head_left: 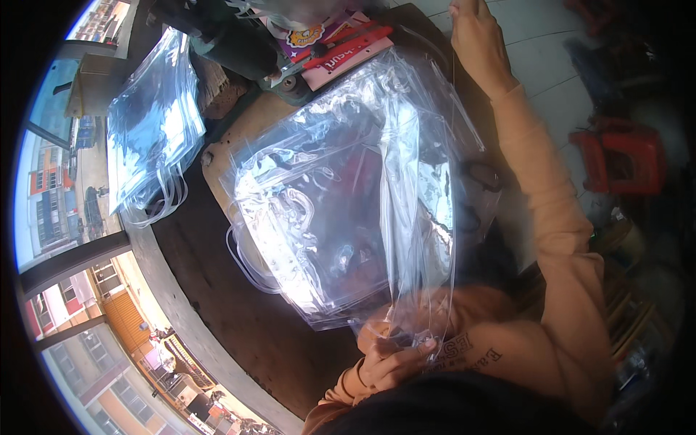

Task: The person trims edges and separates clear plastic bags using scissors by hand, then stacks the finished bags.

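My left hand (391, 359) is closed low in the picture, pinching the near end of a clear plastic bag (417, 217). My right hand (475, 40), arm stretched out in an orange sleeve, grips the bag's far end at the top of the view, so the plastic hangs taut between the two hands. Beneath it a stack of clear plastic bags (312, 217) with thin loop handles lies on a brown board (246, 123).
A second pile of clear handled bags (152, 123) lies at the far left by a window. A red-handled tool (348, 43) rests on a pink card at the top. Dark scissors (480, 177) lie under the plastic. A red stool (623, 156) stands at the right.
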`<state>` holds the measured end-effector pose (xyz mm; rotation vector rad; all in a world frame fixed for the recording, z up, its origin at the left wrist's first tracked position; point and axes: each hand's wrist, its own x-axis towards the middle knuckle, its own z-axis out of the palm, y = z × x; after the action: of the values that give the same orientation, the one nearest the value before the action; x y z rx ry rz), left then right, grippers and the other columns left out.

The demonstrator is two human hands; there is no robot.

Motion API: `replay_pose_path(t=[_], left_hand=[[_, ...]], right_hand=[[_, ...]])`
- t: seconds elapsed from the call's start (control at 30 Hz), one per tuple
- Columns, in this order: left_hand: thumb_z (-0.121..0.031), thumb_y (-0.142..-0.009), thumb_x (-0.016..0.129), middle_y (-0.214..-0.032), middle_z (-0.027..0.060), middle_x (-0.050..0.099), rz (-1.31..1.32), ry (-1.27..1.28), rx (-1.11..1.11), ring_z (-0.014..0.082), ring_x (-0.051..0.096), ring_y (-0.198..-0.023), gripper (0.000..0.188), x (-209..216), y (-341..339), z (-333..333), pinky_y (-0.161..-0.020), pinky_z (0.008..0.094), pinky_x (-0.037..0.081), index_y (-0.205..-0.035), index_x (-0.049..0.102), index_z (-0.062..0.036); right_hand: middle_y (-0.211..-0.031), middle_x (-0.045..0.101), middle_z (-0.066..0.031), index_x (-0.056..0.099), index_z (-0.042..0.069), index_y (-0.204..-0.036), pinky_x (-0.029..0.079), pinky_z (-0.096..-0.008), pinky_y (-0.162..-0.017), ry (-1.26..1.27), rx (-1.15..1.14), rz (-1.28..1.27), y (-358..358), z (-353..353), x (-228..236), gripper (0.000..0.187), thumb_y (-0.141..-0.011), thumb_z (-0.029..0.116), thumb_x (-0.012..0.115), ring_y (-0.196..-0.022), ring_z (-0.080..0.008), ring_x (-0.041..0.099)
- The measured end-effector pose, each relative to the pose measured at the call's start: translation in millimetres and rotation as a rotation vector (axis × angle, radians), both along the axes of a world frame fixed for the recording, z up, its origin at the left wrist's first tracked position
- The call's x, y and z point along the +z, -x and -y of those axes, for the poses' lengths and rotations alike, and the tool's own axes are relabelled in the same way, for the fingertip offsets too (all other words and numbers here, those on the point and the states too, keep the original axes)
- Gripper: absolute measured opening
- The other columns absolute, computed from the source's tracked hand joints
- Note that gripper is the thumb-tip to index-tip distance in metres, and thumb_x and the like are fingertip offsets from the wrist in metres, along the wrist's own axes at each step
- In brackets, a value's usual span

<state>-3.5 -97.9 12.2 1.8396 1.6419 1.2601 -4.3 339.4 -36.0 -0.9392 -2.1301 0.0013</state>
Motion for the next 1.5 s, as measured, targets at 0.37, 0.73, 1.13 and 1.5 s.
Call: replay_pose_path(t=[0.37,0.73,1.13,1.5], left_hand=[[0.001,-0.065,0.071,-0.114,0.0116,0.058,0.437,0.199,0.032,0.0206,0.051,-0.095,0.032,-6.8,2.7,1.5,-0.084,0.0337,0.044,-0.097,0.065,-0.0011],[-0.003,-0.064,0.068,-0.117,0.0125,0.058,-0.257,-0.073,0.023,0.0137,0.051,-0.069,0.030,-8.3,7.9,-10.3,-0.067,0.0305,0.050,-0.093,0.059,-0.0047],[-0.008,-0.074,0.056,-0.119,0.0130,0.057,-0.361,-0.223,-0.215,0.0139,0.057,-0.078,0.025,-26.0,-7.1,-76.7,-0.059,0.0200,0.047,-0.097,0.061,0.0012],[-0.014,-0.077,0.056,-0.119,0.0081,0.058,-0.410,-0.245,-0.191,0.0089,0.055,-0.073,0.022,-25.0,-16.3,-67.2,-0.059,0.0166,0.042,-0.096,0.062,-0.0043]], right_hand=[[-0.092,0.056,-0.0283,0.050,-0.007,-0.096,0.049,-0.0469,-0.074,-0.101,-0.439,0.084,-24.7,-169.1,1.9,0.019,-0.083,0.001,0.039,-0.081,-0.0412,0.059],[-0.095,0.057,-0.0243,0.055,0.002,-0.102,0.046,-0.0453,-0.076,0.186,-0.359,0.347,-197.8,-40.7,-17.0,0.017,-0.086,0.008,0.050,-0.090,-0.0406,0.057],[-0.089,0.057,-0.0070,0.061,-0.002,-0.089,0.044,-0.0223,-0.065,1.188,0.246,-0.333,-145.3,204.1,23.1,0.008,-0.085,0.005,0.060,-0.078,-0.0107,0.055],[-0.079,0.057,-0.0035,0.057,-0.004,-0.109,0.044,-0.0203,-0.060,1.070,0.284,-0.481,-91.3,147.8,-6.5,0.025,-0.085,0.004,0.062,-0.068,-0.0068,0.053]])
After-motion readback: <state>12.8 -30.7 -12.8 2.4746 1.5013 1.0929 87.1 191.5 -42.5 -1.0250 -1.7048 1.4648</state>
